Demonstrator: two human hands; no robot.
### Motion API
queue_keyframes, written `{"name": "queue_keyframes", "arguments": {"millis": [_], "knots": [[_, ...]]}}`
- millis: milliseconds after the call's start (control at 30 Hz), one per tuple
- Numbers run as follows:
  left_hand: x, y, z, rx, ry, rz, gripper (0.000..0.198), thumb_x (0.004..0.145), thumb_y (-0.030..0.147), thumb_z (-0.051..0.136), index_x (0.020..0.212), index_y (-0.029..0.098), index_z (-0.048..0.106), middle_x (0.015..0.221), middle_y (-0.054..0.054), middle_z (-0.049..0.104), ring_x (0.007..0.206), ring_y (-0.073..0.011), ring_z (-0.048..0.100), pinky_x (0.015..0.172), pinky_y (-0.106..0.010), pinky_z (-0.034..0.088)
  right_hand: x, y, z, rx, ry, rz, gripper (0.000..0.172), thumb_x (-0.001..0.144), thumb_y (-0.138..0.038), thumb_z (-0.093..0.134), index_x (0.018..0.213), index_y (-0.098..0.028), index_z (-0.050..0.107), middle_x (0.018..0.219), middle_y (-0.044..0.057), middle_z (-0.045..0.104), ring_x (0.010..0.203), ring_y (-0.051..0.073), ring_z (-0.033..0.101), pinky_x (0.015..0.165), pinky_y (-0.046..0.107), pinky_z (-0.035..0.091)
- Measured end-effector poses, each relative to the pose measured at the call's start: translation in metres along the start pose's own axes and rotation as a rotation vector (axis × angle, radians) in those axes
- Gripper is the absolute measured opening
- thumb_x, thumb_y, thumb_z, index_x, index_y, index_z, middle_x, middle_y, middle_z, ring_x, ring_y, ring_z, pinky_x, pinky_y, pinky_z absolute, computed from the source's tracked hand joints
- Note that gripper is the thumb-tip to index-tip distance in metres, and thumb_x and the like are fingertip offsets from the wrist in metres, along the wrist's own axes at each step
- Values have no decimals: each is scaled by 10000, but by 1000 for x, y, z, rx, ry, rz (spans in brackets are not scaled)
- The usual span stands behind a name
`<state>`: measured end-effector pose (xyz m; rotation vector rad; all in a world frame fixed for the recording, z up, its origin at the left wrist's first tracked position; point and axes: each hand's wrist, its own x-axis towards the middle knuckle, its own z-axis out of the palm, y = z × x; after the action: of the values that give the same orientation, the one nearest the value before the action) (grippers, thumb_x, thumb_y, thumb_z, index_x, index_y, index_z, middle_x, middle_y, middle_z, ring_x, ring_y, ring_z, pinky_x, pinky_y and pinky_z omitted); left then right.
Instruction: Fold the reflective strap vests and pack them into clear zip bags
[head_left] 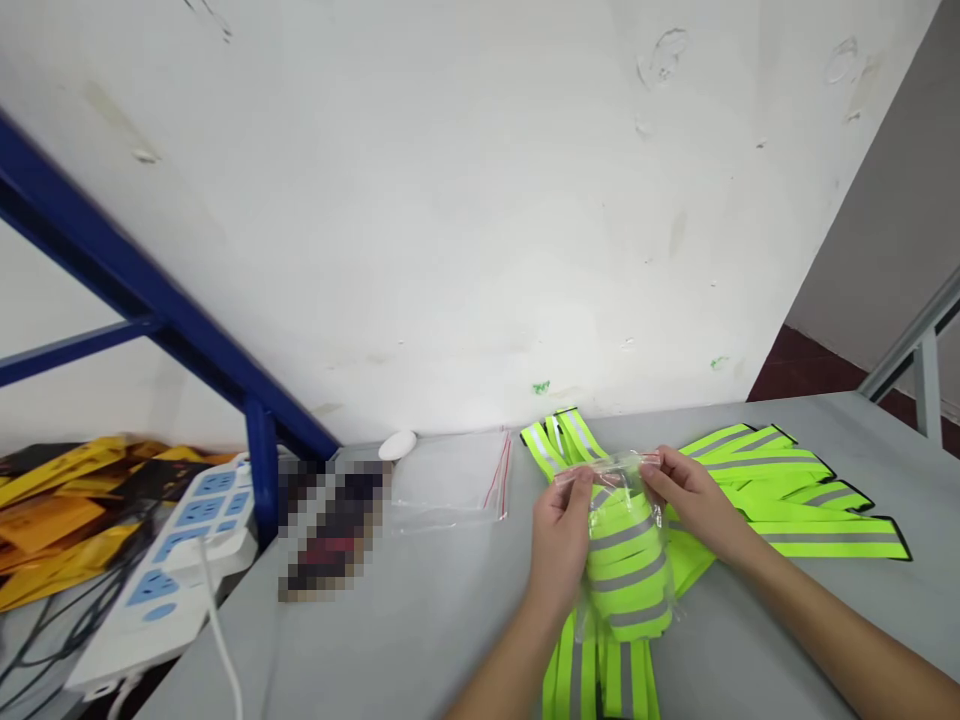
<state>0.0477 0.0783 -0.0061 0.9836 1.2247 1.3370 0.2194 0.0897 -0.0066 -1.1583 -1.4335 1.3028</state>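
Between my two hands hangs a clear zip bag (630, 560) with folded neon-yellow reflective straps inside, each with a grey stripe. My left hand (561, 530) pinches the left end of the bag's top edge. At the right end of that edge, the fingers of my right hand (686, 490) are closed on the plastic. Loose reflective straps (817, 535) with black-edged ends lie fanned out to the right, and more strips (600, 670) run beneath the bag toward the front. A few strap ends (559, 440) reach back to the wall.
Flat clear bags (450, 480) with red seal lines lie on the grey table (420, 620), beside a white oval object (397, 445). A blurred-out item (334, 535) sits left of them. Further left are a power strip (187, 540), a blue metal frame (262, 470) and yellow-orange packets (60, 520).
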Motion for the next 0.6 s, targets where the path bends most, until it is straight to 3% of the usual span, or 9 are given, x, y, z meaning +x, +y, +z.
{"name": "queue_keyframes", "arguments": {"millis": [100,267,433,600], "knots": [[1,0,1,-81,6,-97,442,780,579,601,836,160,730,999,-95,713,979,-259,629,852,-339,473,1,3,1,22,26,15,356,885,-518,540,717,-211,475,622,-51,435,581,112,406,562,253,340],[1,-2,2,-123,-24,-90,426,793,562,593,752,161,728,1018,-86,704,983,-245,619,865,-313,462,3,7,1,126,48,73,350,851,-526,589,732,-205,516,615,-47,456,567,108,404,553,246,339],[1,-7,2,-199,-29,-146,401,777,535,631,855,154,726,957,-83,721,914,-236,645,814,-317,488,4,12,0,186,77,55,329,825,-499,635,718,-208,527,622,-40,482,592,116,417,569,245,332],[3,-8,0,-227,-48,-159,437,801,562,599,928,160,715,1025,-93,719,971,-249,645,832,-328,494,4,14,-4,166,86,26,329,814,-480,651,689,-209,514,615,-37,480,607,126,418,587,252,332]]}}
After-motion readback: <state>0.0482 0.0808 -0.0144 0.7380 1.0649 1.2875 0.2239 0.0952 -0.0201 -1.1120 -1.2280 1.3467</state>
